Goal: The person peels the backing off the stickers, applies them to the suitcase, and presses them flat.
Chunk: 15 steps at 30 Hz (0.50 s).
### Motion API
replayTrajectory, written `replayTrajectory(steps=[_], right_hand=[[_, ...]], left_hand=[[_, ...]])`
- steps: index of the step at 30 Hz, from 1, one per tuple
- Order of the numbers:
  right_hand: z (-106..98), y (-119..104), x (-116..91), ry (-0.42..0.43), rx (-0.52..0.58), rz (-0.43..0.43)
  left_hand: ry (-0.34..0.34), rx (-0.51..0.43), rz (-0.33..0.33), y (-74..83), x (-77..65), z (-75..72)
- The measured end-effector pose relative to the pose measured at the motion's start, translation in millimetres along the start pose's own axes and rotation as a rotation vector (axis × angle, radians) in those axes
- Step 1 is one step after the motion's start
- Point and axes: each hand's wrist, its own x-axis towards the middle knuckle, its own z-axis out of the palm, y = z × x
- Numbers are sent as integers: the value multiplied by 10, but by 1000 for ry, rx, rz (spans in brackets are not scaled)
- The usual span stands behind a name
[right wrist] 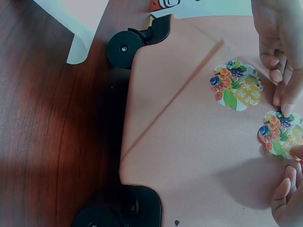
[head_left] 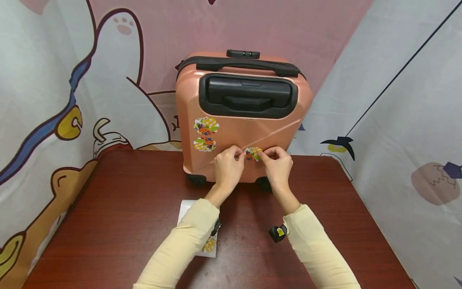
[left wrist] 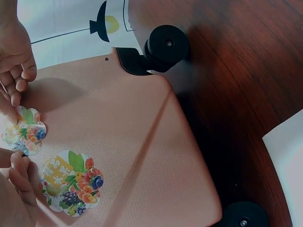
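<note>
A peach-pink suitcase (head_left: pixel 249 132) stands upright on the brown table, its black handle recess facing me. Between my hands is a scalloped fruit sticker (head_left: pixel 252 154), close against the lower part of the shell. My left hand (head_left: pixel 229 166) pinches its left edge with thumb and forefinger. At the right edge my right hand (head_left: pixel 278 168) pinches it too, thumb over the printed face (right wrist: pixel 284 135). Two similar stickers, an upper one (head_left: pixel 206 125) and a lower one (head_left: pixel 204 144), lie flat on the shell left of my hands.
White sticker sheets (head_left: pixel 208 248) lie on the table (head_left: pixel 119 224), partly under my left forearm. The suitcase's black wheels (left wrist: pixel 166 43) show at its lower corners. Behind stands a cartoon-printed cloth (head_left: pixel 151 36).
</note>
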Motion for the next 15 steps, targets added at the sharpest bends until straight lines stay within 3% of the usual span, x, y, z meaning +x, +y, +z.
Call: replayTrajectory(steps=[9,15], right_hand=[[-24,25,-13,-26,37,13],[-37,57,-50,-123,149,19]], left_hand=[[-37,40,-11,-41,-13,-53],[-130,-34,-31,-62,-17,-106]])
